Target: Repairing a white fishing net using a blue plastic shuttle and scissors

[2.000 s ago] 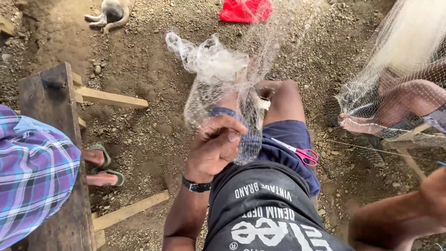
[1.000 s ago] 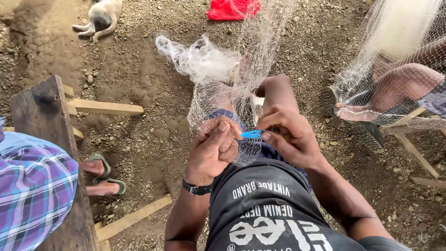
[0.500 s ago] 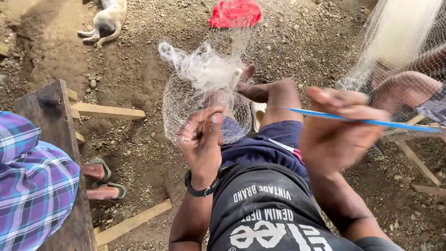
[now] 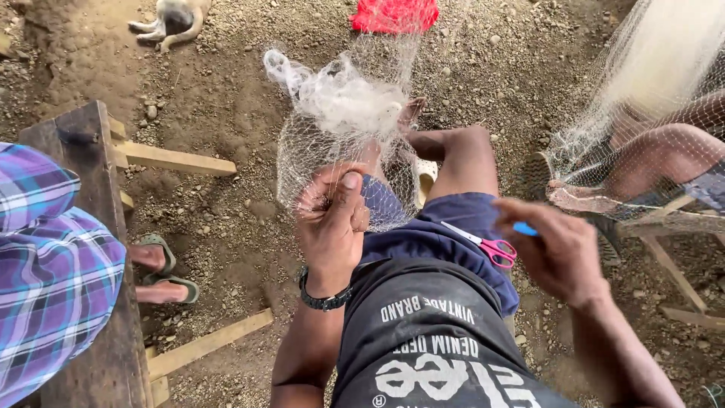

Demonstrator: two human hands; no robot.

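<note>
Right hand [image 4: 559,249] has drawn back beside the scissors [image 4: 483,243].

An outdoor net-mending yard on bare gravel ground [image 4: 226,196]: fishing net [image 4: 340,143] bunched at 12 o'clock, more netting [image 4: 649,91] at 2, rough wooden bench [image 4: 98,227] at 9, dog [image 4: 170,15] lying at 11.

The fishing net [image 4: 343,128] hangs bunched ahead of the left hand [image 4: 331,219], over the raised knee [image 4: 468,155]. Scissors [image 4: 483,243] lie on the lap, just left of the right hand [image 4: 559,253]. A wooden bench [image 4: 91,227] stands far left, a dog [image 4: 170,17] beyond it
</note>
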